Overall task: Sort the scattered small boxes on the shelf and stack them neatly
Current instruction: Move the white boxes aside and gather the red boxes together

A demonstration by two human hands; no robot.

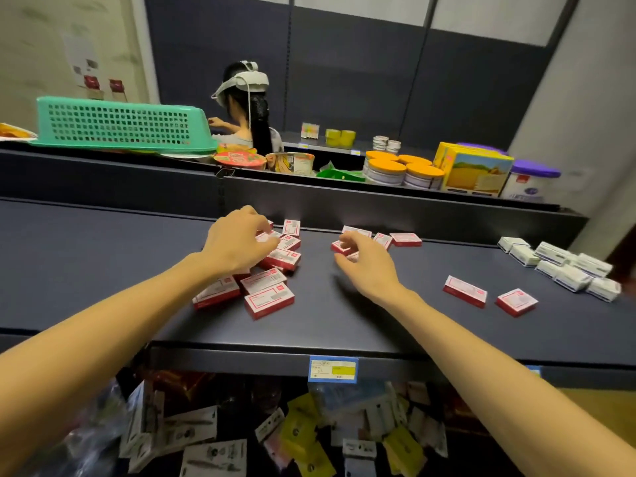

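Note:
Several small red-and-white boxes point(270, 299) lie in a loose heap on the dark shelf point(103, 270) at centre left. My left hand point(237, 241) sits over the heap's far side, fingers curled round one box point(266, 237). My right hand point(366, 261) hovers over a few boxes near the back wall, fingers curled at a red box point(339, 247); whether it grips that box is unclear. More red boxes point(406, 239) lie behind it. Two red boxes point(465, 291) point(516, 302) lie apart at the right. Several white boxes point(564, 266) are piled at the far right.
A price tag point(332, 370) hangs on the shelf's front edge. Packets hang below it point(299, 435). Behind the back wall stand a green basket point(117, 123), noodle cups point(241, 160), orange-lidded tins point(402, 170) and a yellow carton point(476, 173). A person with a headset point(246, 108) works beyond.

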